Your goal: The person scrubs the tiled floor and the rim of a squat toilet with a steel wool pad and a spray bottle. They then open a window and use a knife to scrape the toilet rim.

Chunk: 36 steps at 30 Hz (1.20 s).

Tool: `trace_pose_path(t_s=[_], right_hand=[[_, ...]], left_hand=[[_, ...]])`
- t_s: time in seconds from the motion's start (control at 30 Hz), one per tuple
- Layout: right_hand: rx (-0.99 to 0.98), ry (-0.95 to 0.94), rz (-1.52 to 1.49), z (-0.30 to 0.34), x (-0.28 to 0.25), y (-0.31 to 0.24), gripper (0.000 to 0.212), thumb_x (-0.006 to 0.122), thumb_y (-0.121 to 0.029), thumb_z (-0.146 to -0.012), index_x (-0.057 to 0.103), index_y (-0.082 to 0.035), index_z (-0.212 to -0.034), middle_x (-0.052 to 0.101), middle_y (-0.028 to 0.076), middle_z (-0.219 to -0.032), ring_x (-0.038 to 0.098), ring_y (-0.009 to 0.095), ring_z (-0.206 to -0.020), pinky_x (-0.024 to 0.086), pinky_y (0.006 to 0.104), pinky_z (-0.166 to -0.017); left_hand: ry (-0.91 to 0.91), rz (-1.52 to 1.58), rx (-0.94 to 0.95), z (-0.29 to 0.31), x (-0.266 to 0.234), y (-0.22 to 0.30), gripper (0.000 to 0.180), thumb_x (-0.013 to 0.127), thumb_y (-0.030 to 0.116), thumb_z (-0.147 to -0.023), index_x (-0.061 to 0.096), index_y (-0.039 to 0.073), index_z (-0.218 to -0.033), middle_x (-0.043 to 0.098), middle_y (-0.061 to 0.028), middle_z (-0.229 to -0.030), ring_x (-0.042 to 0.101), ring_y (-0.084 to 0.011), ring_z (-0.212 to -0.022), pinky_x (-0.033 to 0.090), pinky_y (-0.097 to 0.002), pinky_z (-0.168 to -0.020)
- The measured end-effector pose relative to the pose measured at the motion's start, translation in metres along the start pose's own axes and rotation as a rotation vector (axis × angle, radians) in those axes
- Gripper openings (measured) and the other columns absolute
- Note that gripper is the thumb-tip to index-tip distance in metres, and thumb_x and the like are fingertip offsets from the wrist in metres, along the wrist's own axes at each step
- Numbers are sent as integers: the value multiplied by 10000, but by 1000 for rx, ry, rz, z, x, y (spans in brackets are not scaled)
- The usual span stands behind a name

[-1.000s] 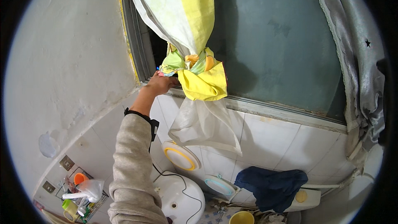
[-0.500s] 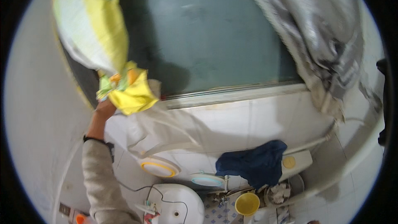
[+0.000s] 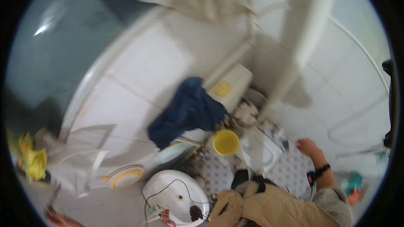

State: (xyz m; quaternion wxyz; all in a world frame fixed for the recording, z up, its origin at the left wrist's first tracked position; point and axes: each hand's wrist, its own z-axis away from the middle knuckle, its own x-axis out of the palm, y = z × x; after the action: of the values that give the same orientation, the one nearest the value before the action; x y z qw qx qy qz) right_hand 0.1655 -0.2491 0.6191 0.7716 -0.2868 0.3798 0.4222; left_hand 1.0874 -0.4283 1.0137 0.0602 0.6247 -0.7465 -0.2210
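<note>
My left hand (image 3: 63,220) is at the lower left edge, partly cut off and blurred, so its fingers are hard to read. It is below the yellow patterned cloth (image 3: 34,162) and apart from it. A pale sheet (image 3: 75,168) hangs beside that cloth, under the window. On the other side, my right hand (image 3: 309,147) is over the tiled floor, its fingers loosely curled with nothing visible in them. A dark band circles that wrist.
A white washbasin (image 3: 164,189) with a cable across it stands below me. Nearby are a yellow bucket (image 3: 226,143), a dark blue cloth (image 3: 185,111), a squat toilet (image 3: 261,153) and basins with yellow (image 3: 127,178) and light-blue (image 3: 170,153) rims. A pale pipe (image 3: 301,54) crosses at right.
The view has swung to the right. My left hand has come off the yellow cloth, which it was touching before. My right hand has come into view.
</note>
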Motion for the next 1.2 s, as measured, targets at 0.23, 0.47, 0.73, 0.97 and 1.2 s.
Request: trace_pose_path(t_s=[0.23, 0.47, 0.73, 0.97, 1.2], right_hand=[[-129, 6, -396, 30, 25, -6, 209, 611, -251, -907, 712, -110, -1023, 703, 159, -932, 654, 388, -883, 518, 477, -747], [-250, -15, -908, 19, 60, -73, 258, 641, -179, -935, 680, -28, -1140, 711, 178, -842, 696, 253, -762, 535, 358, -702], [-235, 203, -771, 63, -45, 6, 230, 663, -123, -923, 695, -19, -1126, 725, 158, -930, 670, 215, -751, 521, 312, -672], [-147, 277, -657, 104, -63, 36, 208, 650, -127, -936, 703, -17, -1104, 723, 153, -939, 665, 218, -755, 514, 308, -670], [-35, 173, -600, 117, -22, 51, 192, 643, -131, -930, 709, -31, -1080, 713, 160, -975, 685, 284, -791, 528, 330, -672]], left_hand=[[-364, 302, 653, 223, 42, 160, 686, 656, 188, -959, 266, 156, -1522, 619, -192, -1169, 666, -366, -972, 599, -485, -759], [-483, 373, 41, 315, 165, 215, 84, 495, -27, -998, 577, -12, -988, 594, -248, -1292, 607, -313, -1168, 527, -413, -982], [-560, 169, 338, 289, 63, 272, 104, 484, -70, -983, 579, -49, -945, 597, -253, -1270, 620, -364, -1151, 539, -376, -927], [-703, 172, 259, 320, 34, 282, 116, 499, -96, -946, 593, -37, -912, 636, -244, -1202, 656, -345, -1072, 540, -358, -868], [-952, 256, 189, 379, 61, 298, 151, 533, -142, -834, 627, -24, -819, 685, -219, -1099, 673, -295, -991, 550, -350, -808]])
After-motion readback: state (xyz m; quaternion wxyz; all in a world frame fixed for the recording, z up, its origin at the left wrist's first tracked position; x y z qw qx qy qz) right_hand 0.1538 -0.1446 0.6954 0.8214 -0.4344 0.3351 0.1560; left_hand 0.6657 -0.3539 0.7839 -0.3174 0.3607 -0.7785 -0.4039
